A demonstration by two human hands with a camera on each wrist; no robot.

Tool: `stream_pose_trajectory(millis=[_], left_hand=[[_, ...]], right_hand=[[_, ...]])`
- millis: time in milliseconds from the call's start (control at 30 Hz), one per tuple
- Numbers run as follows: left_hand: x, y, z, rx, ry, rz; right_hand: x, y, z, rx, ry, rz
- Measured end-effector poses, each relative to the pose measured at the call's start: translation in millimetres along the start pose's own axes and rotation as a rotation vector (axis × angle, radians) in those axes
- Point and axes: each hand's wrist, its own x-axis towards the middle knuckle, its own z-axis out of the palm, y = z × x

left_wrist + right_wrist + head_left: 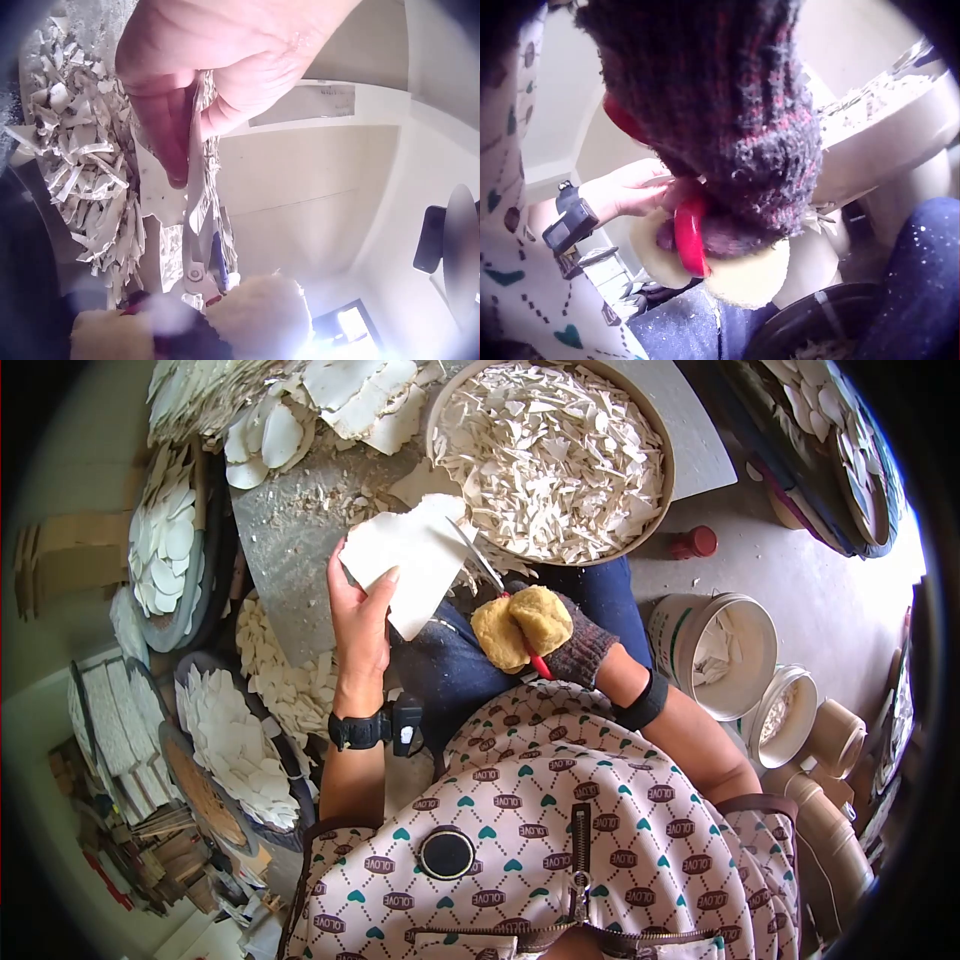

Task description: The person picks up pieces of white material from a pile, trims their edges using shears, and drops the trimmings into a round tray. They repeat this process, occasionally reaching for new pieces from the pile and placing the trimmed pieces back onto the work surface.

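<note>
My bare left hand (362,615) pinches a flat white sheet (412,565) with torn-looking edges between thumb and fingers. In the left wrist view the sheet (196,142) is seen edge-on. My right hand (588,645), in a dark knitted glove, grips scissors (480,557) with red handles (691,238). Yellow foam pads (545,622) sit around the fingers and handles. The blades lie at the sheet's right edge, and their pivot (196,273) shows below the sheet in the left wrist view. The glove (742,120) hides part of the handles.
A large round tub (668,480) full of white scraps stands just ahead. Stacked white pieces (365,400) lie on the metal surface (280,550) at the left. White buckets (760,645) and a red-capped object (694,542) are at the right, baskets of pieces (235,745) at the left.
</note>
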Motion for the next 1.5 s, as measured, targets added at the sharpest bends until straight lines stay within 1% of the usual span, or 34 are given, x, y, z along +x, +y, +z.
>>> stream_pose_trajectory(millis=[100,133,267,333,400,433,467,500,567,600,633,667,733,800,867,933,1000,1100,1167,1200,1267,1300,1333,1400,1467,1500], left_hand=[[3.0,3.2,-3.3,0.03,-0.021,-0.041],[3.3,5.3,-3.4,0.026,-0.026,-0.055],[3.9,3.4,-7.8,0.021,-0.011,-0.045],[4.7,9.1,-8.1,-0.034,-0.046,-0.088],[6.3,15.6,-15.1,-0.101,-0.07,-0.152],[8.3,20.5,-24.9,-0.139,-0.077,-0.195],[10.3,25.7,-32.1,-0.175,-0.085,-0.236],[13.0,29.9,-34.6,-0.233,-0.09,-0.101],[18.2,37.9,-48.1,-0.051,-0.126,0.064],[21.4,39.5,-53.7,0.041,-0.148,0.141],[24.9,37.6,-57.1,0.088,-0.226,0.28],[28.1,37.2,-58.4,0.225,-0.24,0.425],[30.8,38.5,-55.2,0.338,-0.247,0.594],[29.7,39.7,-52.3,0.42,-0.212,0.608],[29.2,40.2,-48.5,0.488,-0.201,0.63],[28.7,39.2,-42.9,0.546,-0.213,0.66],[30.3,36.6,-37.5,0.539,-0.227,0.664],[32.0,32.8,-34.1,0.534,-0.236,0.65],[33.1,34.3,-34.7,0.535,-0.243,0.652],[32.1,37.5,-34.8,0.537,-0.25,0.662],[29.0,41.4,-38.7,0.561,-0.257,0.681],[27.1,42.7,-42.8,0.582,-0.254,0.692],[24.2,43.6,-45.8,0.604,-0.25,0.704],[19.5,44.1,-51.6,0.625,-0.228,0.723],[18.4,41.1,-63.4,0.67,-0.191,0.761],[15.2,35.7,-66.5,0.652,-0.155,0.71]], right_hand=[[-3.3,3.2,1.2,0.1,-0.033,0.089],[-3.6,6.1,2.7,0.092,-0.051,0.092],[-3.5,9.0,7.2,-0.066,-0.063,0.035],[-5.2,7.5,7.9,0.211,-0.043,0.121],[-7.2,10.1,6.8,0.312,-0.057,0.217],[-10.0,18.4,7.3,0.274,-0.079,0.27],[-17.6,36.8,15.8,1.017,-0.051,0.393],[-25.3,55.2,24.3,1.743,0.066,0.554],[-26.4,51.2,15.9,1.26,-0.081,0.433],[-26.5,47.1,16.1,1.447,-0.106,0.431],[-25.0,40.5,15.6,1.632,-0.134,0.438],[-22.2,30.5,16.5,1.624,-0.126,0.39],[-18.8,13.9,19.8,1.604,-0.098,0.295],[-17.5,5.7,19.6,1.267,-0.066,0.271],[-15.7,4.5,16.6,1.272,-0.095,0.31],[-14.5,-2.4,13.0,0.932,-0.079,0.204],[-11.5,-10.8,2.2,0.484,-0.098,0.015],[-17.9,-8.6,2.0,1.0,-0.097,0.216],[-19.0,-2.0,7.8,1.092,-0.069,0.156],[-18.2,1.1,10.2,1.087,-0.076,0.12],[-9.8,-1.9,9.9,0.898,-0.099,0.01],[-7.5,-3.9,12.1,0.846,-0.093,-0.007],[-6.0,-2.2,14.7,0.819,-0.1,-0.002],[-5.6,-0.1,21.4,0.79,-0.078,0.095],[1.8,-6.8,24.6,0.646,-0.051,0.107],[2.9,-4.5,28.3,0.731,-0.019,0.143]])
